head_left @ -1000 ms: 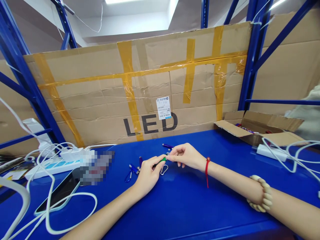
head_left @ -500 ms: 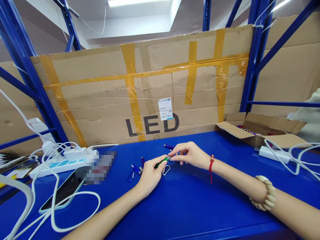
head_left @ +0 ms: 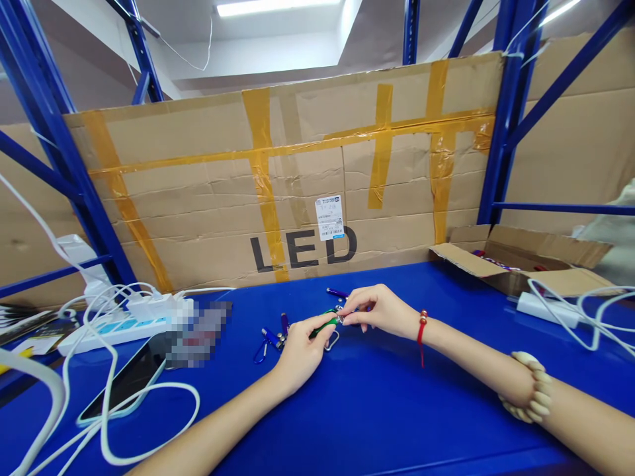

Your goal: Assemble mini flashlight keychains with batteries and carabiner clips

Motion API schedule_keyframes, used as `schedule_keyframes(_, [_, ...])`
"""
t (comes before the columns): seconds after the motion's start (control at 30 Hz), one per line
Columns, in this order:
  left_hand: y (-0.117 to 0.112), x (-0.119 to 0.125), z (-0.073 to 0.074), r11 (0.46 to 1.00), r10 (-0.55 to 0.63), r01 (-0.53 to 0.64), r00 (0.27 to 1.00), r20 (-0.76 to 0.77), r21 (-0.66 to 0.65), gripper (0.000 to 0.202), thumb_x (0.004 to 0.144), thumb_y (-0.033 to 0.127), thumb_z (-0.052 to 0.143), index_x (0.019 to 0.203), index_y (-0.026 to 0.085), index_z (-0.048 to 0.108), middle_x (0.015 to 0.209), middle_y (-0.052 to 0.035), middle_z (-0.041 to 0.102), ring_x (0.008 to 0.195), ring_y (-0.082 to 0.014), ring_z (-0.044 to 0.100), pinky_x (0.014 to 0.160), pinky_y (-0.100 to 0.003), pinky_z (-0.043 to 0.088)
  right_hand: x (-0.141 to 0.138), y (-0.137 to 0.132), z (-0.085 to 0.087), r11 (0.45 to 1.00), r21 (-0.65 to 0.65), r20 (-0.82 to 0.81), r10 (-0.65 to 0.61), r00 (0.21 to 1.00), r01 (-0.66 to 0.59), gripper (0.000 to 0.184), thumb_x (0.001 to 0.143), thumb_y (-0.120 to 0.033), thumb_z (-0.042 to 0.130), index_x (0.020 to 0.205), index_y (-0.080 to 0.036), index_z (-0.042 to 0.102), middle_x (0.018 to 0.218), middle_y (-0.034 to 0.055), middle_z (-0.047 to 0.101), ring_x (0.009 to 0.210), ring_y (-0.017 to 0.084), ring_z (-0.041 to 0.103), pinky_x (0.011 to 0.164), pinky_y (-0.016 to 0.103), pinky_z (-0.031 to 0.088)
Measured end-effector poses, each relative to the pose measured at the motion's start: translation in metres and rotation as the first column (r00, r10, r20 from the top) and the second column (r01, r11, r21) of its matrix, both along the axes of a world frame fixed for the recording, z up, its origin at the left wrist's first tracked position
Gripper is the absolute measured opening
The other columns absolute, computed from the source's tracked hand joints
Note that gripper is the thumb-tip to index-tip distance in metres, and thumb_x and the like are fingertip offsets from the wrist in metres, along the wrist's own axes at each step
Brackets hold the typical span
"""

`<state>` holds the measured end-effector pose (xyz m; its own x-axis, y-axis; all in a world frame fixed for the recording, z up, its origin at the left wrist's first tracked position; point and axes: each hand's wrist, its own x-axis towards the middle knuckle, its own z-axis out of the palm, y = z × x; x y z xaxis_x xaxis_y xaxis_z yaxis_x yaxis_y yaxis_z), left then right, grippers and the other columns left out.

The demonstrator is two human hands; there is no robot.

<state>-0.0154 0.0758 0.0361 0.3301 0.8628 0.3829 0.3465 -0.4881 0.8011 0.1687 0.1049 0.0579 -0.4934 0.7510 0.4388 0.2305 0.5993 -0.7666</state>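
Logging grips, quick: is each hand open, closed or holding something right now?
Left hand: closed, holding a slim green item.
Right hand: closed, pinching a small metal piece at the green item's end.

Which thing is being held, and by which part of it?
Left grip: a green item, by its body. Right grip: the metal piece at its end.

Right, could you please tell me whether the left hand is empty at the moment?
No, the left hand has a slim green object pinched in its grip.
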Motion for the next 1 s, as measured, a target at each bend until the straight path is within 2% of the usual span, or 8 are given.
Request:
schedule_keyframes(0.17, [-0.0001, 0.0003, 0.0002, 1.0, 0.0, 0.0, 1.0, -0.009, 0.002, 0.035, 0.079, 0.031, 0.047, 0.106, 0.016, 0.063, 0.077, -0.0047, 0.067, 0.055, -0.013, 0.049, 0.052, -0.023, 0.039, 0.0003, 0.0004, -0.0005, 1.0, 0.004, 0.016, -0.003, 1.0, 0.002, 0.033, 0.065, -0.045, 0.069, 0.076, -0.013, 0.07, 0.076, 0.0049, 0.061, 0.043, 0.007, 0.054, 0.042, 0.019, 0.047])
schedule_keyframes(0.37, [-0.0008, 0.0001, 0.0008, 1.0, -0.007, 0.007, 1.0, -0.009, 0.006, 0.035, 0.079, 0.031, 0.047, 0.106, 0.016, 0.063, 0.08, -0.0049, 0.067, 0.056, -0.013, 0.049, 0.053, -0.023, 0.039, 0.0008, -0.0013, -0.0005, 0.999, 0.042, 0.031, -0.017, 0.999, 0.016, 0.034, 0.065, -0.046, 0.068, 0.074, -0.014, 0.07, 0.076, 0.0051, 0.062, 0.044, 0.007, 0.054, 0.043, 0.019, 0.048])
schedule_keyframes(0.67, [-0.0007, -0.0004, 0.0006, 1.0, -0.016, 0.016, 1.0, -0.011, -0.001, 0.034, 0.079, 0.03, 0.047, 0.106, 0.017, 0.063, 0.088, -0.006, 0.067, 0.059, -0.0138, 0.051, 0.055, -0.024, 0.041, 0.0003, -0.0021, 0.0004, 0.999, 0.035, 0.03, -0.008, 1.0, 0.007, 0.034, 0.065, -0.047, 0.068, 0.074, -0.014, 0.07, 0.075, 0.0047, 0.061, 0.043, 0.006, 0.054, 0.042, 0.019, 0.047])
schedule_keyframes(0.83, [-0.0012, -0.0006, 0.0005, 1.0, -0.006, 0.006, 0.999, -0.033, 0.007, 0.034, 0.08, 0.031, 0.046, 0.107, 0.016, 0.063, 0.083, -0.0059, 0.068, 0.058, -0.0144, 0.052, 0.053, -0.024, 0.04, 0.0006, -0.0016, -0.0001, 0.999, 0.04, 0.036, -0.009, 0.999, 0.008, 0.034, 0.066, -0.047, 0.067, 0.075, -0.014, 0.07, 0.076, 0.0046, 0.061, 0.043, 0.007, 0.054, 0.043, 0.019, 0.047])
schedule_keyframes(1.0, [-0.0013, -0.0015, 0.0005, 0.999, -0.016, 0.017, 0.999, -0.037, 0.028, 0.033, 0.081, 0.031, 0.046, 0.107, 0.018, 0.063, 0.095, -0.0061, 0.067, 0.063, -0.0154, 0.055, 0.057, -0.025, 0.043, 0.0006, -0.0018, 0.001, 0.997, 0.076, 0.049, -0.014, 0.999, 0.01, 0.035, 0.066, -0.048, 0.066, 0.074, -0.014, 0.07, 0.075, 0.0048, 0.062, 0.043, 0.007, 0.054, 0.043, 0.019, 0.046])
